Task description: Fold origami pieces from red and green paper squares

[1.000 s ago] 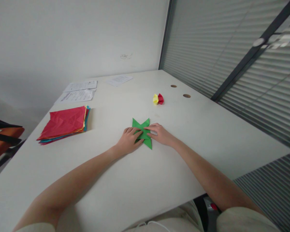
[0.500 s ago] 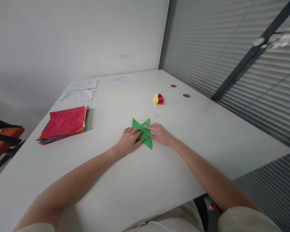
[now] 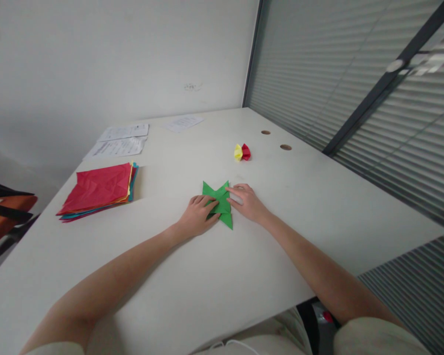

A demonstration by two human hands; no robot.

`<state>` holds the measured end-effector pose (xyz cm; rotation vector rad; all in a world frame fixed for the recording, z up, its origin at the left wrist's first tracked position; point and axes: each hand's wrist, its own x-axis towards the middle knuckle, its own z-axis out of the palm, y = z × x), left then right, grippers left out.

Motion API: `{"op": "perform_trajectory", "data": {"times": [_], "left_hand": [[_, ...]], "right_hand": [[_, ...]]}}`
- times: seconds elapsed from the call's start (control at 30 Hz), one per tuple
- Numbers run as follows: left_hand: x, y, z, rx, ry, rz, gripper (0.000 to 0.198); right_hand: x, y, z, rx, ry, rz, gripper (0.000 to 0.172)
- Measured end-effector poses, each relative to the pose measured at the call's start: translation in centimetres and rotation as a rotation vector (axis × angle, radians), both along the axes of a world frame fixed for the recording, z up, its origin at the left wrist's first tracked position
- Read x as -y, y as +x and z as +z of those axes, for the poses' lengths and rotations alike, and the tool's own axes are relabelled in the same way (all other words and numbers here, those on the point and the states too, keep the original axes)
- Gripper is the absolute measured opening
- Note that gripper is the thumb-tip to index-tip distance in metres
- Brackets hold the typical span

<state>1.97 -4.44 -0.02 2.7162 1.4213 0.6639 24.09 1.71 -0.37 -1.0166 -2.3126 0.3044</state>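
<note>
A green folded paper [image 3: 224, 203] lies flat on the white table, with points sticking out at its corners. On its left part rest the fingers of my left hand [image 3: 198, 215], stretched out and pressing it against the table, with the thumb at the lower edge. That hand hides the paper's lower-left corner. My right hand [image 3: 247, 202] is at the paper's right side, its fingers apart and the fingertips by the upper-right point and right edge. Nothing is gripped between the right hand's fingers.
Left of my hands lies a stack of coloured paper [image 3: 99, 187], red on top. A yellow and red folded paper piece [image 3: 242, 152] sits farther back. Printed sheets [image 3: 120, 140] lie at the back left. The table [image 3: 192, 276] has two round holes near the blinds [image 3: 318, 74].
My right hand's fingertips have slid outward from the middle of the green paper to its right edge and upper-right point. The left hand and the paper have stayed put.
</note>
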Motion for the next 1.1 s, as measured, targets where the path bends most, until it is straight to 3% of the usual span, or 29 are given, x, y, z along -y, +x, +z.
{"op": "perform_trajectory", "data": {"times": [0.2,0.4,0.57,0.63,0.8,0.9,1.1], "left_hand": [[0.0,0.0,0.0,0.007,-0.006,-0.005,0.034],[-0.1,-0.1,-0.3,0.017,-0.004,-0.003,0.036],[-0.1,-0.1,-0.4,0.005,-0.006,-0.002,0.036],[-0.1,-0.1,-0.4,0.004,-0.008,-0.001,0.036],[-0.1,0.1,-0.2,0.001,-0.012,-0.001,0.036],[-0.1,0.2,-0.2,0.004,-0.006,0.009,0.037],[-0.1,0.0,-0.3,-0.015,0.012,0.014,0.036]], "right_hand": [[0.6,-0.3,0.1,0.068,-0.041,0.116,0.044],[0.1,0.1,-0.2,0.147,-0.057,-0.063,0.041],[0.0,0.1,0.2,0.032,0.029,-0.152,0.043],[0.3,0.0,0.5,-0.02,0.064,-0.117,0.043],[1.1,-0.5,0.8,0.024,0.01,0.126,0.045],[1.1,-0.5,0.5,0.094,-0.033,0.162,0.046],[-0.2,0.1,-0.3,0.121,-0.041,-0.091,0.038]]}}
